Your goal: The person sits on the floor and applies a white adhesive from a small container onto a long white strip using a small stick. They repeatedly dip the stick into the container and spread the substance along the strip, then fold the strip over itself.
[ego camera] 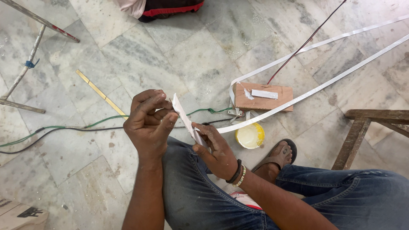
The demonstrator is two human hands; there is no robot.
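A short white strip (184,117) is held between both hands above my knee. My left hand (148,123) pinches its upper end with thumb and fingers. My right hand (213,147), with bead bracelets at the wrist, grips the lower end. From near my right hand a long white band (298,96) runs across the marble floor to the upper right. Just behind the hands, a small round yellow container (249,135) sits on the floor.
A wooden block (264,97) with white strip scraps lies on the floor, with a red wire (306,42) leading from it. Green and black cables (64,128) cross the floor left. A wooden stool leg (355,136) stands right, a metal stand (25,68) left, another person's clothing (162,7) at top.
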